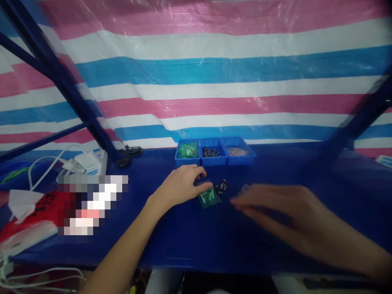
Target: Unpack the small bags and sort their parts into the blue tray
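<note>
My left hand (186,185) rests over the table, its fingers bent and apart from the thumb. Its thumb reaches the top edge of a small green packet (211,199) with pale strips on it. Just beyond that packet lies a loose cluster of small dark and silvery parts (221,186). To the right, my right hand (275,208) is smeared by motion, with thumb and fingers drawn together. A small clear plastic piece (245,190) shows at its fingertips, too blurred to name exactly.
Three joined blue bins stand behind: one with green packets (188,150), one with small dark-and-silver parts (211,152), one with pale pinkish pieces (238,151). At left are white cables (45,161), a power strip (102,161) and a red bag (52,208). Blue frame posts (70,94) flank the table.
</note>
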